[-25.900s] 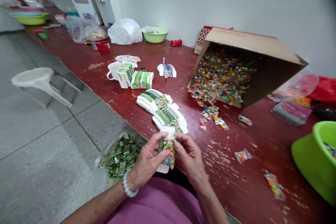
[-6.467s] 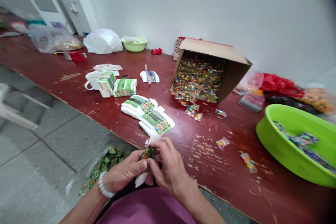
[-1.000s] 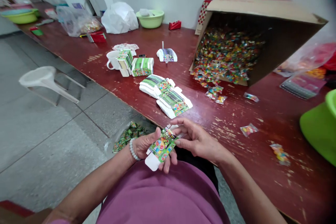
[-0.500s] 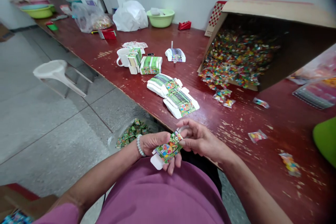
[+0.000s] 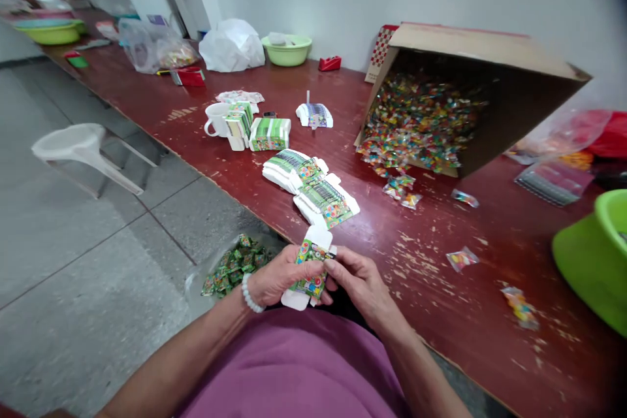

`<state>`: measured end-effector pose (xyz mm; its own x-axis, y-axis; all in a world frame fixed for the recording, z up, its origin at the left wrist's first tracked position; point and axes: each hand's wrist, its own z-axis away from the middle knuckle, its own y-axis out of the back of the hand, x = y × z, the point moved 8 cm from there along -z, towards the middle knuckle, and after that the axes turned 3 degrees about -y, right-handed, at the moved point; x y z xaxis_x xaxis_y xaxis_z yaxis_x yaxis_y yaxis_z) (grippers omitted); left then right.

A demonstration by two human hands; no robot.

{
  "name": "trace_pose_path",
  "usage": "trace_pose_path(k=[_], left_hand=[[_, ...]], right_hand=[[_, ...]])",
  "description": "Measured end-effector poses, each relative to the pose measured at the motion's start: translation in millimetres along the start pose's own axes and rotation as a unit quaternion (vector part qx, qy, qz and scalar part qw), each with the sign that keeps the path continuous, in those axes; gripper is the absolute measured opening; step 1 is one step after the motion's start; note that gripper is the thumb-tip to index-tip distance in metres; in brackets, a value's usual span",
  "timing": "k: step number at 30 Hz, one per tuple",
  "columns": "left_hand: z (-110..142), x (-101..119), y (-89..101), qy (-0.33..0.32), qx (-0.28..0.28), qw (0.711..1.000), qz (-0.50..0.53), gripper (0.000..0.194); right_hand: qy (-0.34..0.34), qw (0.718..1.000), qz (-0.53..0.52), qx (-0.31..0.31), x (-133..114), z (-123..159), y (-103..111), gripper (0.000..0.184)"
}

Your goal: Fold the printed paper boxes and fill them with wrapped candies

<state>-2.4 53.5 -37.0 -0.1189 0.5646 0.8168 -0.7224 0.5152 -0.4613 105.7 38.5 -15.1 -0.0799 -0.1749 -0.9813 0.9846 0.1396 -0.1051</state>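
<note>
The left hand (image 5: 279, 277) held a little box (image 5: 309, 286). Its thumb lay across the front, and some of its fingers were behind. The right hand (image 5: 357, 281) pinched the same box at its right edge, with its thumb and fingers bent close to the side. So the box was between the two hands, touching both, in front of the person's purple shirt (image 5: 294, 366) and near the edge of the red table (image 5: 382, 235).

The box was green with lots of bright, colourful pictures on it. It was tilted, with its top leaning a bit to the right. A white flap (image 5: 318, 236) stuck out at the top end, and another white flap (image 5: 294, 300) stuck out at the bottom, so both ends looked open. The left thumb hid part of the picture. The small words were too tiny to read.

Just past the box, on the table, lay two spread-out piles of flat green cards (image 5: 327, 202), touching each other. Down on the left, below the table edge, a clear bag held lots of shiny green packets (image 5: 238, 268).
</note>
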Motion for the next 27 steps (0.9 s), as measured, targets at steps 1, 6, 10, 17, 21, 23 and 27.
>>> trace_pose_path(k=[1,6,10,17,21,23,27], left_hand=[[-1.4,0.0,-1.3,-0.008,0.009,1.0,-0.009,0.039],[4.8,20.3,7.0,-0.147,0.142,0.969,-0.136,0.038],[20.6,26.3,10.4,-0.198,0.224,0.939,-0.17,0.069],[24.6,35.5,2.8,-0.19,0.188,0.954,-0.132,0.053],[21.6,35.3,6.2,-0.174,0.167,0.965,-0.099,0.029],[20.3,33.9,7.1,-0.164,0.161,0.968,-0.099,0.022],[19.4,38.7,8.1,-0.176,0.157,0.957,-0.169,0.016]], right_hand=[[0.005,1.0,-0.003,0.013,1.1,-0.6,0.4,0.034],[0.037,0.993,0.028,0.111,-5.7,-3.9,14.2,0.029],[0.041,0.99,-0.036,0.127,-7.7,-3.4,12.2,0.039],[0.061,0.985,-0.086,0.138,1.5,0.9,5.1,0.036],[0.059,0.988,-0.039,0.136,-1.9,-1.6,12.7,0.021],[0.041,0.991,-0.037,0.125,-2.9,-5.1,16.0,0.021],[-0.038,0.986,-0.133,0.094,5.7,-13.2,16.0,0.028]])
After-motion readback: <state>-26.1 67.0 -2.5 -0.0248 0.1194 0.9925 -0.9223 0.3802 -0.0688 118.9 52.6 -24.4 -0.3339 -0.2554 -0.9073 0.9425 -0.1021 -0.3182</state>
